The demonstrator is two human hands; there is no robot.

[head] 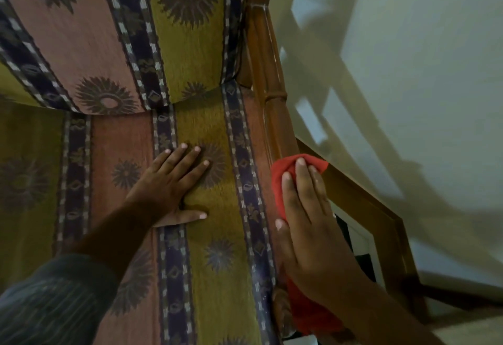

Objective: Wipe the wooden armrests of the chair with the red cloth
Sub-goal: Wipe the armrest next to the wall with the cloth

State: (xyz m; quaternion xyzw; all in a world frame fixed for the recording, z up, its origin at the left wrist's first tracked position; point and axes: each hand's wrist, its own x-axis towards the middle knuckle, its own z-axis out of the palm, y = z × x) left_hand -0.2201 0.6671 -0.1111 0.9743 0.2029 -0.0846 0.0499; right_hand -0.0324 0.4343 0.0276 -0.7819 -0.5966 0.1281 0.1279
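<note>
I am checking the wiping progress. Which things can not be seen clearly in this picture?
- Head view: wooden armrest under the red cloth is hidden by cloth and right hand.
- The other armrest is out of frame.
- Dust on the wood: too blurred to tell.
- Left hand covers part of the patterned seat cushion.

A home, by the look of it: an upholstered chair (floral stripes, polished wooden armrest) over pale floor tiles.

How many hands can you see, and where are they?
2. The left hand lies flat on the chair seat. The right hand presses the red cloth onto the wooden armrest.
</note>
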